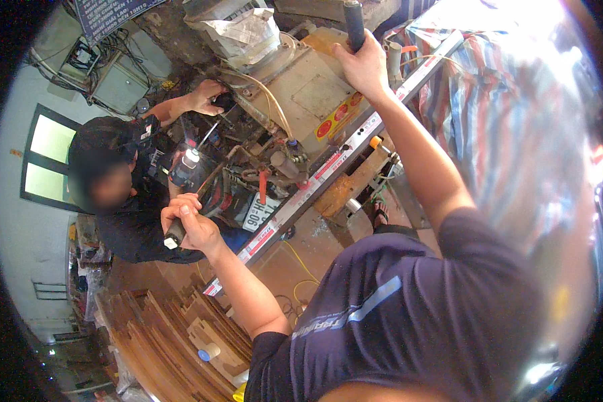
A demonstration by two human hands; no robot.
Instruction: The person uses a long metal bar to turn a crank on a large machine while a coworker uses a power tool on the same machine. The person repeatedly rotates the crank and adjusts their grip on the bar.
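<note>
My left hand (193, 228) is closed around a dark handle with a pale end (173, 240); a thin rod runs up from the fist, so it looks like a screwdriver. My right hand (363, 65) is wrapped round a black cylindrical grip (354, 25) at the machine's far side; whether this is a lever or a loose tool does not show. Between my arms stands a greasy beige machine (315, 90) with hoses and pipes. A long metal bar with red and white labels (328, 167) crosses diagonally in front of it, passing under my right forearm.
At the left a person in dark clothes (147, 221) leans in, one hand (208, 98) at the machine; a red-and-black power tool (184, 167) is beside them. Brown wooden strips (161, 335) lie lower left. A striped tarp (489, 100) covers the right side. A yellow cable (305, 264) lies on the floor.
</note>
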